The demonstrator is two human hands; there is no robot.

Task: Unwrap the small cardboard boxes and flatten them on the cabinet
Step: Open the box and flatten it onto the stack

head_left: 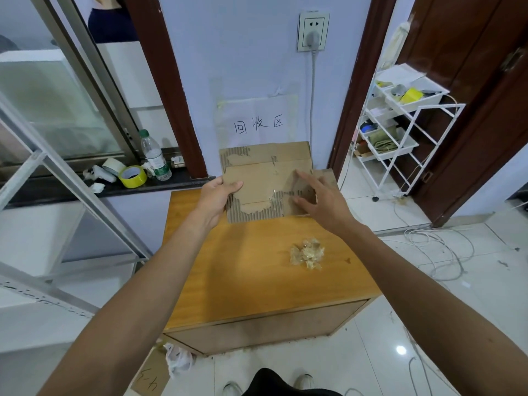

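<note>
Cardboard box, flattened, runs left-right, perhaps tilted up; left hand grips it.

matt torn corrugated cardboard, glossy wood-grain cabinet top, crinkled clear tape wad

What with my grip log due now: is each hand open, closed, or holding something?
Left hand: holding the flattened cardboard by its left edge.
Right hand: open, fingers spread over the cardboard's right side.

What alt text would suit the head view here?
A person's left hand grips the left edge of a flattened cardboard box at the back of a wooden cabinet, while the open right hand is spread over it. Crumpled tape lies nearby.
</note>
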